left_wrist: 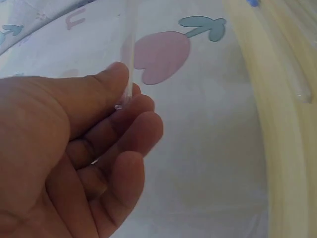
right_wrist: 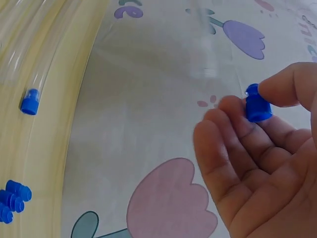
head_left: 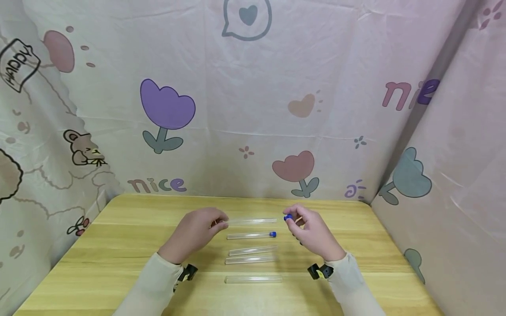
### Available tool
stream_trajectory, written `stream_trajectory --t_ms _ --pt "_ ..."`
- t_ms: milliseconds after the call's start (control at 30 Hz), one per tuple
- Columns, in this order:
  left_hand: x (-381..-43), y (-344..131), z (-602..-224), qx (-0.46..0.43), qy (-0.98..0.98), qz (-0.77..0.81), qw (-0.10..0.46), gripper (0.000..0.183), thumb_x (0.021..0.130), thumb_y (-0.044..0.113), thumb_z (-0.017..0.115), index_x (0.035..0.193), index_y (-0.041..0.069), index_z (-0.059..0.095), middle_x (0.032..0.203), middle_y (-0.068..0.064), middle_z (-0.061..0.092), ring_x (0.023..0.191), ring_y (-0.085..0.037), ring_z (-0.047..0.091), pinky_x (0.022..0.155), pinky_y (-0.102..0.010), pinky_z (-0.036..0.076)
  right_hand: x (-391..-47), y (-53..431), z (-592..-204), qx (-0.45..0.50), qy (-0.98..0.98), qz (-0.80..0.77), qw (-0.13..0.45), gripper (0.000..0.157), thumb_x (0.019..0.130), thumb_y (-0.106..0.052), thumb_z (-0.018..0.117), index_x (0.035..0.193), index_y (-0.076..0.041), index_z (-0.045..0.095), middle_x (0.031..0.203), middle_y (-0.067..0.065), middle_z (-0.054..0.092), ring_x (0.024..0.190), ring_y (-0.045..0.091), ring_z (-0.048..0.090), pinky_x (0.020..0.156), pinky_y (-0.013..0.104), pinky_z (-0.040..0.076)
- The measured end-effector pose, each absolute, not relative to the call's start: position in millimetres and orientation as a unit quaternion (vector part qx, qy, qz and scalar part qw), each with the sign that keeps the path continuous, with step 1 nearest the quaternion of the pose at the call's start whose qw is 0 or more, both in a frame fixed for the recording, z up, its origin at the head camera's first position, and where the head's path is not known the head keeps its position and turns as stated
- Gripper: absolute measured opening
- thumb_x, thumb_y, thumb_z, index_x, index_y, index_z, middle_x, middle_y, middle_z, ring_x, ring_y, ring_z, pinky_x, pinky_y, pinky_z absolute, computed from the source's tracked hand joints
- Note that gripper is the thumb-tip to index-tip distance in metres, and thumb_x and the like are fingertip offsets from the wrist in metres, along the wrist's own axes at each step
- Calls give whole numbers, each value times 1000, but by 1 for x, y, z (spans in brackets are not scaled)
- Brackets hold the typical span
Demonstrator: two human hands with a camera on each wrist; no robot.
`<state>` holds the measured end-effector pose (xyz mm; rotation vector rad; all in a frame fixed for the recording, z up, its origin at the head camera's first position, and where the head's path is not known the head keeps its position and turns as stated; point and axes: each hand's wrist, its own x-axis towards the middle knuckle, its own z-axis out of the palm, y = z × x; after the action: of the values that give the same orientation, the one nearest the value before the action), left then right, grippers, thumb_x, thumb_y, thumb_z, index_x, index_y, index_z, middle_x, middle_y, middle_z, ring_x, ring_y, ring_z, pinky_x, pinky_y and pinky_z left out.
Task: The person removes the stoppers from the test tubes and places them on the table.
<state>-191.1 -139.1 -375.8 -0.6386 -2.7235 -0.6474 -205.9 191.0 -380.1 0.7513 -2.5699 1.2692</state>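
Observation:
My left hand pinches the rounded end of a clear test tube between thumb and fingers. In the left wrist view the tube rises from the fingertips. Facing its open end, my right hand holds a small blue stopper. The right wrist view shows the stopper between thumb and fingers, its narrow plug toward the thumb side. A short gap separates stopper and tube mouth. Just below the held tube lies a test tube with a blue stopper in its right end.
Nearer me, uncapped test tubes lie crosswise: two close together and one by itself. Loose blue stoppers sit on the wooden table, mostly hidden behind my right hand in the head view. A printed curtain encloses the table's back and sides.

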Motion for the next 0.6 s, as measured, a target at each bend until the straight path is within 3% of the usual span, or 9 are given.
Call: stream_trajectory --t_ms 200,433,600 --pt "-205 -133 -403 -225 -949 -211 69 10 95 23 76 100 15 80 89 10 73 77 -4 62 74 -31 55 -207 191 -380 264 -870 407 90 12 102 -11 65 108 -20 71 90 -11 66 79 9 64 74 30 57" --pt "-214 -120 -434 -237 -947 -215 38 9 96 24 76 98 16 80 92 8 74 82 -8 66 78 -34 58 -206 196 -378 248 -872 415 80 12 103 -14 65 110 -23 70 90 -9 66 73 13 64 56 30 54" --pt "-212 -120 -438 -242 -946 -212 32 9 96 22 75 98 14 80 92 7 75 82 -10 68 79 -37 59 -206 196 -376 256 -869 416 77 12 104 -15 64 111 -22 70 90 -8 65 70 13 63 53 30 54"
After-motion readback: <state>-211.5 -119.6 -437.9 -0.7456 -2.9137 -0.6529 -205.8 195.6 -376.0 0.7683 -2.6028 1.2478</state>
